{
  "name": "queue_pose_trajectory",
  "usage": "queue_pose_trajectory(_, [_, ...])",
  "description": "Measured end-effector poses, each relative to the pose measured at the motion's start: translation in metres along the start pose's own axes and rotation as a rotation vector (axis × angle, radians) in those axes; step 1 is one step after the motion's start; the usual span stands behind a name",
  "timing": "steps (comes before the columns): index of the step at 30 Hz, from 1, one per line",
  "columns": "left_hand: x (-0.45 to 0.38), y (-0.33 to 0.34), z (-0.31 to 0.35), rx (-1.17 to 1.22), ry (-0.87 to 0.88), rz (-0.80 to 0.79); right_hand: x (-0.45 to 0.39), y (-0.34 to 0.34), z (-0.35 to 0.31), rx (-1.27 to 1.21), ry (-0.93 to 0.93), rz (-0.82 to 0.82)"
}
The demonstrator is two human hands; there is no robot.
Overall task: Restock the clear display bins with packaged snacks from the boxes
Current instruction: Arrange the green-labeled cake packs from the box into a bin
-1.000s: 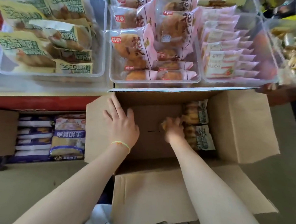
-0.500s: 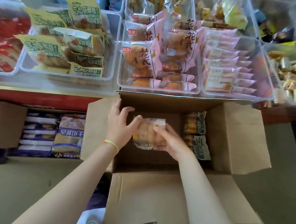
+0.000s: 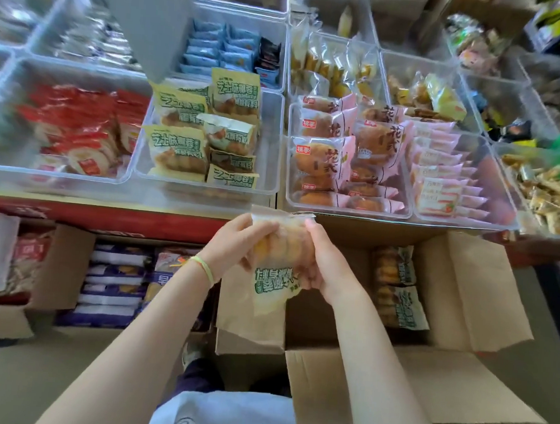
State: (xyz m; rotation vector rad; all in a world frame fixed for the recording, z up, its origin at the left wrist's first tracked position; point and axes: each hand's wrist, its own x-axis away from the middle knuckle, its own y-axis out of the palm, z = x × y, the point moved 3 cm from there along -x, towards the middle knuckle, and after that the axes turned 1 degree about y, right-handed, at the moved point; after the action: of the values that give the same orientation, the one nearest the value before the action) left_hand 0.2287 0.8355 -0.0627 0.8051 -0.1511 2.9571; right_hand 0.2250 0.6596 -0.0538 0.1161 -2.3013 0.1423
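Both hands, left hand (image 3: 234,241) and right hand (image 3: 327,267), gripping bread packet (image 3: 277,261) above open box (image 3: 464,288). Advisable: placing it label up in matching green-label bin (image 3: 273,139), avoiding squeezing.

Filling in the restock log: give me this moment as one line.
phase: carry | left hand: grip on snack pack | right hand: grip on snack pack | pack: above open box | likely target: green-label bin

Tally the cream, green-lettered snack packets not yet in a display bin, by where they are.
In left hand and right hand, cream green-lettered snack packet: 1
In open brown cardboard box, cream green-lettered packets visible: 2
Total: 3
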Motion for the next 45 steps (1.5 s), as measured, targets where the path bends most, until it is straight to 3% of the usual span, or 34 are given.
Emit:
queue_pose_trajectory(3, [0.009,-0.036,0.0,0.159,-0.035,0.058,0.008,0.038,-0.016,-0.023,-0.063,0.015])
queue_pose_trajectory(7, [0.012,-0.093,0.0,0.335,-0.152,0.236,0.019,0.072,-0.045,-0.076,-0.392,0.052])
queue_pose_trajectory(10, [0.023,-0.116,0.009,0.471,-0.219,-0.078,0.035,0.092,-0.065,-0.084,-0.647,-0.054])
queue_pose_trajectory(12, [0.028,-0.125,0.022,0.56,-0.135,-0.288,0.046,0.107,-0.077,0.076,-0.785,-0.139])
queue_pose_trajectory(14, [0.031,-0.134,0.032,0.72,-0.062,-0.383,0.052,0.119,-0.085,0.281,-0.86,-0.199])
queue_pose_trajectory(17, [0.029,-0.152,0.036,0.848,0.047,-0.409,0.058,0.124,-0.09,0.088,-0.815,-0.31])
queue_pose_trajectory(21, [0.027,-0.166,0.039,0.828,0.206,-0.522,0.046,0.121,-0.097,-0.486,-0.643,-0.069])
queue_pose_trajectory(23, [0.025,-0.169,0.038,0.786,0.226,-0.562,0.04,0.128,-0.097,-0.449,-0.573,0.024])
queue_pose_trajectory(26, [0.023,-0.174,0.039,0.706,0.206,-0.596,0.038,0.147,-0.099,-0.165,-0.427,-0.033])
queue_pose_trajectory(28, [0.02,-0.175,0.042,0.689,0.156,-0.541,0.037,0.147,-0.105,-0.107,-0.413,0.076])
queue_pose_trajectory(30, [0.014,-0.18,0.042,0.567,0.144,-0.328,0.039,0.147,-0.112,-0.095,-0.432,0.193])
queue_pose_trajectory(32, [0.01,-0.189,0.045,0.293,0.281,-0.128,0.039,0.15,-0.12,0.064,-0.509,0.274])
queue_pose_trajectory(35, [0.018,-0.177,0.057,-0.128,0.432,-0.291,0.034,0.168,-0.126,0.329,-0.576,0.324])
queue_pose_trajectory(37, [0.02,-0.159,0.061,-0.388,0.528,-0.21,0.032,0.181,-0.132,0.321,-0.597,0.354])
queue_pose_trajectory(39, [0.019,-0.147,0.064,-0.361,0.621,0.12,0.032,0.194,-0.137,0.299,-0.629,0.366])
queue_pose_trajectory(41, [0.019,-0.147,0.065,-0.256,0.6,0.371,0.032,0.208,-0.137,0.372,-0.664,0.329])
queue_pose_trajectory(43, [0.012,-0.156,0.062,-0.184,0.493,0.403,0.027,0.216,-0.134,0.543,-0.704,0.291])
queue_pose_trajectory(45, [0.0,-0.162,0.058,-0.075,0.371,0.31,0.02,0.212,-0.131,0.631,-0.755,0.236])
